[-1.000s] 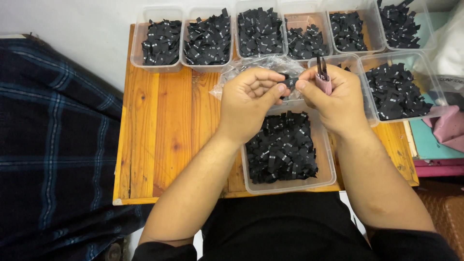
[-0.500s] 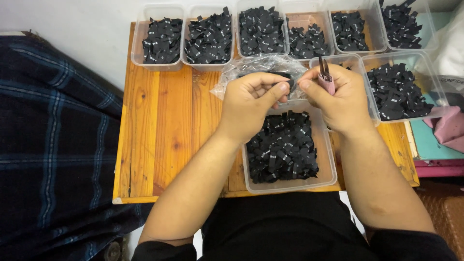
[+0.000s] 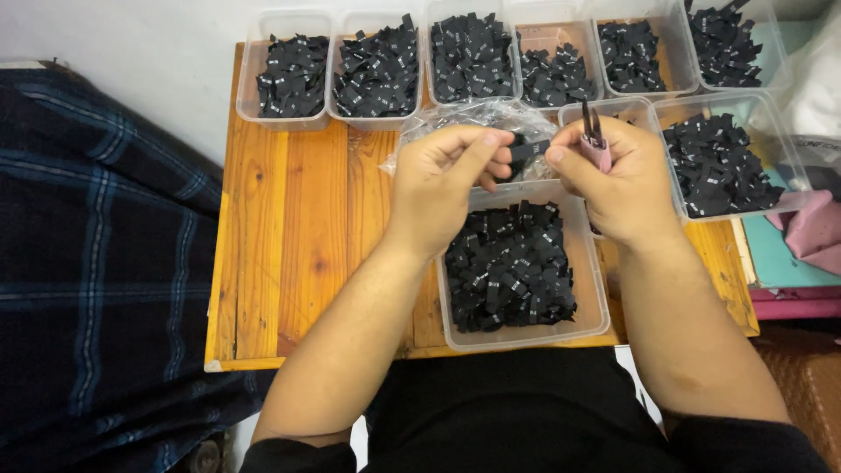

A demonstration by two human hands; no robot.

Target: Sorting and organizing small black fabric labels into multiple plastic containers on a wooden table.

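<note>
The left hand and the right hand are being held close together above the far edge of a clear plastic tub. A small black fabric label is being pinched between them: the left thumb and fingers are being pressed on its left end, while the right end is being met by the right fingertips. A pink-handled small tool with dark tips, probably a thread snip, is also being gripped in the right hand; most of it is being hidden by the curled fingers, so its kind cannot be told for sure.

The tub under the hands is being filled with a heap of black labels, which are marked in white too small to be made out. A crumpled clear plastic bag is lying just behind the hands, and it is partly being covered by them. Six more tubs of labels are being kept in a row at the far side of the wooden table, and their far rims are being cut off by the picture edge. Another tub is standing to the right, touching the right hand's side. A dark plaid cloth is lying at the left.
</note>
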